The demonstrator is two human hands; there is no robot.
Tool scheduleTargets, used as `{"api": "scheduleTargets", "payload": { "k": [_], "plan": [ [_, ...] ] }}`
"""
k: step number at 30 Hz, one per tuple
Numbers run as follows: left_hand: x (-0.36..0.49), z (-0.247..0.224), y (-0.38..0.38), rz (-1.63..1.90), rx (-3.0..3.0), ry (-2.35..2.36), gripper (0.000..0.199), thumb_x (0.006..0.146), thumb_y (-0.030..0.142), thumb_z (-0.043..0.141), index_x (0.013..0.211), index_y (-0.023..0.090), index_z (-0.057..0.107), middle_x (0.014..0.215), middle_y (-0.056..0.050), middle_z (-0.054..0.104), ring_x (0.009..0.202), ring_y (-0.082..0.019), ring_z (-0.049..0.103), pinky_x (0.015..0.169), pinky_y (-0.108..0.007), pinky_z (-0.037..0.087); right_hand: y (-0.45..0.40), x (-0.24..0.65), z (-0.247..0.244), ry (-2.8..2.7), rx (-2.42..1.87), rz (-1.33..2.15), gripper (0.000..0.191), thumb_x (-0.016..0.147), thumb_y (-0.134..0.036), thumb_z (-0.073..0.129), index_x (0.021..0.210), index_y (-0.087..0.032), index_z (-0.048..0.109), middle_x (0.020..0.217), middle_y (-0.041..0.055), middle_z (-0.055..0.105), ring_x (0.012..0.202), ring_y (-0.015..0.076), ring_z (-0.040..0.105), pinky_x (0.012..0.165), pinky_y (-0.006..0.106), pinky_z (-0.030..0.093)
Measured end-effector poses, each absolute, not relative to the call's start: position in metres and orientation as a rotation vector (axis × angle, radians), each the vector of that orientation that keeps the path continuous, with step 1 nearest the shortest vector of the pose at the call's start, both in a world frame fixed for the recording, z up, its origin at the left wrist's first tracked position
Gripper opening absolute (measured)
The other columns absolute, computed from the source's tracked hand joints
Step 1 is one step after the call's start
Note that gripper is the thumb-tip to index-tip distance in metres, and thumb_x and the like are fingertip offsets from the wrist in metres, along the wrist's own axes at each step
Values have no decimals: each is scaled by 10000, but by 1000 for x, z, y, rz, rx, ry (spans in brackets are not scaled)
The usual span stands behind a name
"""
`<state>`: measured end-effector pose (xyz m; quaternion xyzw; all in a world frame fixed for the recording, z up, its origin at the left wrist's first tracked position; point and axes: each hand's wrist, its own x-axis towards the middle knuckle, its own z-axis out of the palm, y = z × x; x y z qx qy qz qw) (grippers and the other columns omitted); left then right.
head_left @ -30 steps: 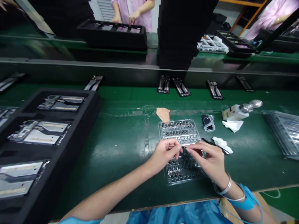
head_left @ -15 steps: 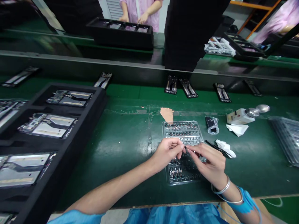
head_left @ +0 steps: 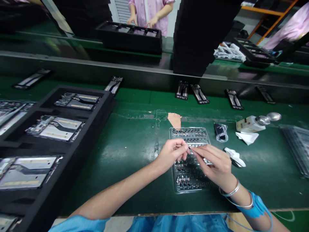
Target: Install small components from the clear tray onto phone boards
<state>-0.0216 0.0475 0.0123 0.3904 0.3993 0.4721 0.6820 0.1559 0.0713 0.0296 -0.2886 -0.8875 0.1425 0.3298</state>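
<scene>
Bench observed from the side. Both hands work over the middle of a clear moulded plastic blister tray (head_left: 189,128), which lies flat on the green bench mat (head_left: 135,135), near the front edge and right of centre.

Left hand (head_left: 172,154): narrow pinch, thumb and fingers drawn together. Right hand (head_left: 213,162): also narrow, fingers extended toward the left hand. The fingertips of both meet at a tiny dark part (head_left: 189,149) above the tray; which hand bears it cannot be told, and the part is too small to identify.

Progress as visible: the far rows and near rows of the tray hold small metal-and-dark parts in their pockets; the middle rows are hidden by the hands, so the count of emptied pockets cannot be told. To the left, a black foam tray (head_left: 103,109) holds 3 clearly visible phone frame assemblies (head_left: 55,130) with silver panels. On the far belt, 6 black phone frames (head_left: 200,94) lie loose.

Right of the tray: a clear bag of black parts (head_left: 221,132), a crumpled white cloth (head_left: 235,157), a white tissue (head_left: 247,138), a white bottle with a metal nozzle (head_left: 252,124), and a stack of clear trays (head_left: 296,148). Far side: a person in a pink smock (head_left: 149,13).
</scene>
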Motion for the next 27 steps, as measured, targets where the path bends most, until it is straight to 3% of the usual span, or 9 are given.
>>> {"api": "scheduleTargets", "payload": {
  "k": [6, 12, 15, 17, 22, 27],
  "plan": [
    [-29, 22, 50, 1105, 855, 864, 225, 807, 317, 555, 685, 128, 574, 521, 23, 525, 420, -37, 375, 430, -174, 263, 76, 148, 43, -2256, -733, 506, 399, 754, -26, 609, 1086, -243, 655, 833, 38, 690, 709, 159, 619, 633, 313, 507],
    [-29, 28, 49, 1139, 861, 836, 225, 814, 332, 561, 705, 135, 575, 531, 23, 530, 429, -38, 387, 433, -174, 276, 97, 141, 56, -2054, -1022, 691, 210, 815, -214, 599, 1004, -247, 684, 797, 13, 696, 632, 140, 615, 587, 283, 497],
    [-29, 31, 48, 1157, 866, 840, 239, 812, 340, 562, 697, 131, 573, 523, 22, 522, 418, -35, 371, 425, -176, 270, 136, 130, 51, -2076, -1243, 604, 277, 847, -297, 541, 1096, -217, 636, 793, 16, 690, 624, 136, 606, 589, 272, 489],
    [-28, 32, 47, 1169, 870, 846, 248, 811, 348, 563, 697, 128, 576, 524, 20, 519, 418, -35, 363, 420, -176, 263, 171, 119, 42, -2167, -1453, 408, 327, 846, -326, 522, 1141, -209, 599, 861, 26, 691, 713, 154, 615, 656, 286, 484],
    [-28, 32, 47, 1188, 873, 870, 263, 808, 365, 570, 693, 128, 569, 524, 16, 519, 427, -39, 363, 413, -176, 249, 252, 83, 12, -2162, -1734, 166, 487, 796, -372, 562, 1227, -150, 532, 1111, 154, 628, 1088, 317, 493, 835, 423, 398],
    [-31, 29, 52, 1228, 849, 905, 288, 797, 393, 582, 699, 123, 581, 529, 8, 528, 427, -42, 366, 403, -179, 240, 297, 50, -13, -2080, -1934, 87, 645, 766, -430, 615, 1256, -38, 470, 1172, 292, 546, 1142, 400, 419, 890, 519, 292]
  ]
}}
